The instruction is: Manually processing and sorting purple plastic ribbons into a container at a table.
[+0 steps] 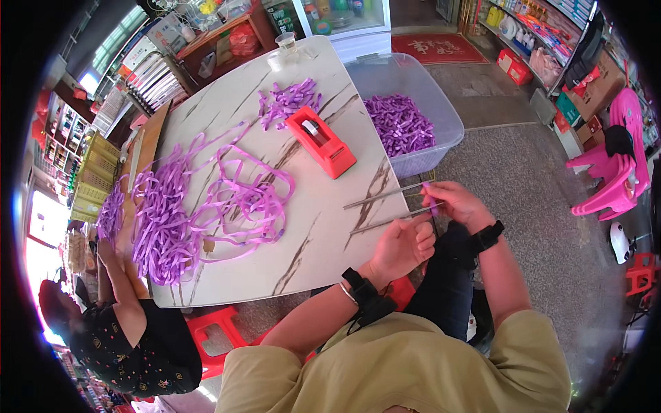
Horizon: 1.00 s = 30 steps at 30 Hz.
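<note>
Beyond the table's right edge, my right hand (461, 204) pinches a short piece of purple ribbon (431, 198) between thumb and fingers. The ribbon lies at the near ends of two thin metal rods (383, 197), which point left over the tabletop. My left hand (406, 246) is curled closed just below the lower rod, its index finger reaching toward the ribbon; whether it grips anything is hidden. On the table, a red tape dispenser (337, 157) lies beyond my hands. Behind it is a small heap of folded purple ribbon pieces (292, 98).
Long loose purple ribbons (165, 220) spread over the left of the marble-patterned table (323, 268). A clear plastic tub (441, 103) with many purple pieces (399, 124) stands right of it. Another person (131, 323) sits at left, an arm toward more ribbon. Pink chairs (616, 172) stand far right.
</note>
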{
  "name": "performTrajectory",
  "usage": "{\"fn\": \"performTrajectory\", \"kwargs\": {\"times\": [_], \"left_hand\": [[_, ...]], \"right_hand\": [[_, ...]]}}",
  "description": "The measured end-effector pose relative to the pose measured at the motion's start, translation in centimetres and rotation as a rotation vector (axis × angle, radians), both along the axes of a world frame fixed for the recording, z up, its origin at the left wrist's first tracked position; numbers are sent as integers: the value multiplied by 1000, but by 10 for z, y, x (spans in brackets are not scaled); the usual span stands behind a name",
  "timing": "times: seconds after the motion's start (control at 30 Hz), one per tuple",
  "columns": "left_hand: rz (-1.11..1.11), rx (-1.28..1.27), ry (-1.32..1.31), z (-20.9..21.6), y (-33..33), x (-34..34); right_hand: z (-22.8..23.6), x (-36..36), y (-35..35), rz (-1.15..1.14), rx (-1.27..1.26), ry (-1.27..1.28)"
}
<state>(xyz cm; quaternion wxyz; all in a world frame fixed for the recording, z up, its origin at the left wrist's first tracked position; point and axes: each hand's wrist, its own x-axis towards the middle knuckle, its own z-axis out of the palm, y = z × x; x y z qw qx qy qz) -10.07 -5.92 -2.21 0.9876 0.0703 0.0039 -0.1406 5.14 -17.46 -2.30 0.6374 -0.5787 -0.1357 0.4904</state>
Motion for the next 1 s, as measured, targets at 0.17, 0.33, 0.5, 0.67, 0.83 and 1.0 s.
{"fn": "performTrajectory", "kwargs": {"times": [0.17, 0.33, 0.5, 0.67, 0.83, 1.0], "left_hand": [[-47, 0, -2, 1, -8, 4], [-60, 125, -29, 5, 0, 2], [111, 928, -319, 64, 8, 1], [220, 1131, -534, 91, 28, -8], [271, 1309, -583, 99, 50, -27], [391, 1325, -536, 109, 62, -44]], "right_hand": [[4, 38, -91, -441, -31, -44], [84, -17, -85, -247, -173, -374], [119, -70, -56, -22, -43, -470], [133, -89, -35, 94, 55, -460], [141, -99, -17, 208, 153, -400], [133, -110, -7, 154, 182, -587]]}}
